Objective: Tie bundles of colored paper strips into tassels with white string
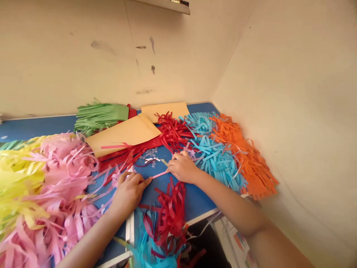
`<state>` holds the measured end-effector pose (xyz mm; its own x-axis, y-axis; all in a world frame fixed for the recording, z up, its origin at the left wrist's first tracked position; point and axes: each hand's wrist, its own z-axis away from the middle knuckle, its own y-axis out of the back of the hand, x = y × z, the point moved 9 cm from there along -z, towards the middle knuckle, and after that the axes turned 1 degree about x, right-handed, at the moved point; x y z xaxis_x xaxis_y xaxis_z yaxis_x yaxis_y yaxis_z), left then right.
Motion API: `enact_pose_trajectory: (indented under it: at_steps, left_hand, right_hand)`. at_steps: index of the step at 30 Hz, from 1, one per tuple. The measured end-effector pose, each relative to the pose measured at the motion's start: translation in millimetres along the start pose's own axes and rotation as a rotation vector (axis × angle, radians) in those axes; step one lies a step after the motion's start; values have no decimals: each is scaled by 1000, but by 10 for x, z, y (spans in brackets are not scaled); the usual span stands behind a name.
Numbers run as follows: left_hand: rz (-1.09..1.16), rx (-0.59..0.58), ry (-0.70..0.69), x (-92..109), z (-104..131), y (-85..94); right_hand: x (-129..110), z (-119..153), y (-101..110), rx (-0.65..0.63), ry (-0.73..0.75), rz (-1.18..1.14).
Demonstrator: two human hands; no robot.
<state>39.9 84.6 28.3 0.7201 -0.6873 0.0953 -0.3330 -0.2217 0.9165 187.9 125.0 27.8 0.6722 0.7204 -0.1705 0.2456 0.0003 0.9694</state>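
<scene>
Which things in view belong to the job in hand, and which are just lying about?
In hand:
- pink strip, stretched between the left hand and right hand
- blue table, the work surface

Seemingly just lying about, judging by what isn't held:
- green fringe
- orange fringe
- yellow fringe
- tan paper nearer the hands

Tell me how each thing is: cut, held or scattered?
Pink strip, held straight between left hand and right hand
Green paper, fringed
Orange paper, fringed
Blue paper, cut into strips
Red paper, cut into strips
Pink paper, cut, curly
Yellow paper, cut
Tan sheets, not fringed
Shiny bits, scattered
</scene>
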Motion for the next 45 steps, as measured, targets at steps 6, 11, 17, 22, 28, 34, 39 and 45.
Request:
enact_pose_trajectory:
  at_steps: [6,11,17,22,28,34,39,45]
  left_hand:
    - [-90,-115,64,145,-132,4]
    - [-69,-247,367,12,-327,-107]
    - [12,-282,489,-131,-376,-179]
    - [-40,-177,371,72,-439,3]
    - [-156,172,106,376,-225,651]
    - [-168,488,-25,579,89,1229]
    - [-84,615,25,733,133,1606]
    - [183,703,318,711,338,1696]
  right_hand:
    - [-173,77,14,16,172,171]
    - [-222,106,0,-46,179,190]
    - [-215,187,24,-96,126,135]
    - [-292,30,234,-26,4,3]
    - [-507,-288,219,-393,-143,-712]
    - [-857,-307,414,-492,-178,-1627]
    - [-990,-224,566,-229,-246,-1624]
    - [-1159,-29,598,-22,-357,-1677]
